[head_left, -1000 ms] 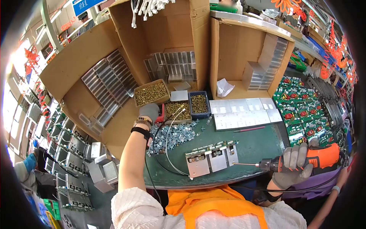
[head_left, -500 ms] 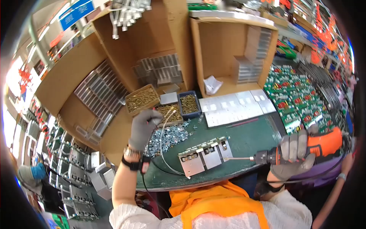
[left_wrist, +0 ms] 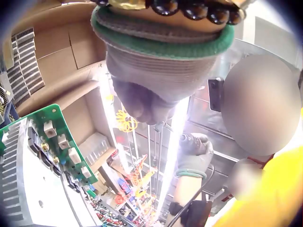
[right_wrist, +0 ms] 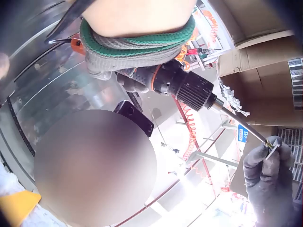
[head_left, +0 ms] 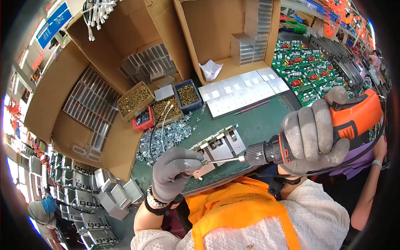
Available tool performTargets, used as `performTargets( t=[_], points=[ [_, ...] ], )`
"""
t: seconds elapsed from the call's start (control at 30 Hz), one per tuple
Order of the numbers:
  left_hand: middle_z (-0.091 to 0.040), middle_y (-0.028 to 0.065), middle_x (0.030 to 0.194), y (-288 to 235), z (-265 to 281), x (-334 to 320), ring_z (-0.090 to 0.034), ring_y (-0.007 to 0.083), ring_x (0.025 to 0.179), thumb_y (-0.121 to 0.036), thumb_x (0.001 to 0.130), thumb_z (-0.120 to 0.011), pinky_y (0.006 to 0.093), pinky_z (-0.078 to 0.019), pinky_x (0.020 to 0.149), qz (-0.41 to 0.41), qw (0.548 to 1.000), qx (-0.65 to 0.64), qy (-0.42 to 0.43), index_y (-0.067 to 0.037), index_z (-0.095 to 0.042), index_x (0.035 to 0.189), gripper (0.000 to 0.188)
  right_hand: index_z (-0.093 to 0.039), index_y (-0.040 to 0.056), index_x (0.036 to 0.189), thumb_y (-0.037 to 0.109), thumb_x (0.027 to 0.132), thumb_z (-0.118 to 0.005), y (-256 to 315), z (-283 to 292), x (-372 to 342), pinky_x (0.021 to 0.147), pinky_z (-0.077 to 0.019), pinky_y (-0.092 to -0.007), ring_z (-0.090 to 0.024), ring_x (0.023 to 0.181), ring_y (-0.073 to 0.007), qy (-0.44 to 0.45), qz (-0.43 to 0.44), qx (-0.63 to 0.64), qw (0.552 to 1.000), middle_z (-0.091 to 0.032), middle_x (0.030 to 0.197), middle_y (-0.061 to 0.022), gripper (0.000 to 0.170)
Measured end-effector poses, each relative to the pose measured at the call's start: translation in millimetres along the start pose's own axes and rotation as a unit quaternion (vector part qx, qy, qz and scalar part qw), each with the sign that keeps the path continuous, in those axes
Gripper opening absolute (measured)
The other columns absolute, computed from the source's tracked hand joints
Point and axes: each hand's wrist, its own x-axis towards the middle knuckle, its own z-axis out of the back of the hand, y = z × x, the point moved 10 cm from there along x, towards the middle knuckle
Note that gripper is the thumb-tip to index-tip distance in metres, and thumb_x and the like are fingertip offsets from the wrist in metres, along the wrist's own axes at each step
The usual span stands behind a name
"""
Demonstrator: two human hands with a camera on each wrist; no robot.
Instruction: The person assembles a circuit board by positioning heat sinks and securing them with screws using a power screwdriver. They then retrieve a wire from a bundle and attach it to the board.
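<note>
My gloved right hand (head_left: pixel 310 131) grips an orange and black electric screwdriver (head_left: pixel 356 114) with its long bit (head_left: pixel 225 160) pointing left. At the bit's tip, my gloved left hand (head_left: pixel 177 168) pinches a small metal clip (right_wrist: pixel 273 151) with a brass screw (right_wrist: pixel 269 143) against it, seen best in the right wrist view. Below and behind the bit lies a heat sink (head_left: pixel 235 143) with a narrow green circuit board (left_wrist: pixel 56 124) along its edge. Loose clips (head_left: pixel 175 133) are heaped just beyond the left hand.
Screws fill a cardboard tray (head_left: pixel 135 85), a middle bin and a blue bin (head_left: pixel 200 101); a red bin (head_left: pixel 143 127) stands beside them. Behind are cardboard boxes (head_left: pixel 189 41) of heat sinks. Metal plates (head_left: pixel 216 110), a purple pen (head_left: pixel 252 107) and circuit boards (head_left: pixel 310 98) lie rightward.
My left hand has come back from the screw bins to the screwdriver's tip, with the clip and screw in its fingers. The screwdriver has risen and shifted left, off the heat sink.
</note>
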Motion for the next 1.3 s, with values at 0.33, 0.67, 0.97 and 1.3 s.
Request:
performTargets(
  t=[0.33, 0.67, 0.97, 1.3],
  points=[
    [-0.067, 0.0114, 0.085, -11, -7, -6, -0.06, 0.0197, 0.067, 0.015, 0.069, -0.058, 0.0275, -0.0458, 0.057, -0.089, 0.993, 0.065, -0.045, -0.007, -0.059, 0.083, 0.026, -0.035, 0.006, 0.14, 0.026, 0.086, -0.071, -7, -4, -3, 0.044, -0.0429, -0.0246, -0.051, 0.049, -0.009, -0.008, -0.012, -0.01, 1.0, -0.052, 0.066, 0.0014, 0.068],
    [-0.068, 0.0094, 0.096, 18, -8, -18, -0.063, 0.0278, 0.078, 0.012, 0.068, -0.061, 0.0327, -0.0489, 0.064, -0.025, 0.999, 0.041, -0.017, -0.009, -0.063, 0.102, 0.04, -0.036, 0.0046, 0.134, 0.023, 0.087, -0.068, -25, 28, -16, 0.048, -0.0399, -0.028, -0.049, 0.053, -0.013, -0.092, -0.017, 0.008, 0.996, -0.05, 0.07, -0.0015, 0.06],
    [-0.067, 0.0175, 0.094, 228, 90, 24, -0.064, 0.0313, 0.093, -0.016, 0.081, -0.066, 0.0388, -0.049, 0.082, 0.203, 0.901, 0.375, -0.08, -0.007, -0.069, 0.098, 0.019, -0.037, 0.0052, 0.128, 0.019, 0.085, -0.066, 5, 65, -25, 0.046, -0.0374, -0.0274, -0.045, 0.051, -0.0118, -0.147, 0.036, -0.022, 0.988, -0.046, 0.068, -0.002, 0.054],
    [-0.068, 0.0129, 0.085, 284, 76, 21, -0.066, 0.03, 0.083, -0.024, 0.079, -0.064, 0.0415, -0.052, 0.074, 0.33, 0.803, 0.496, -0.007, -0.012, -0.072, 0.081, 0.015, -0.039, 0.0056, 0.128, 0.016, 0.082, -0.068, 7, 60, -30, 0.048, -0.0461, -0.0291, -0.054, 0.054, -0.0153, -0.12, 0.021, -0.049, 0.991, -0.052, 0.068, -0.0036, 0.056]
  ],
)
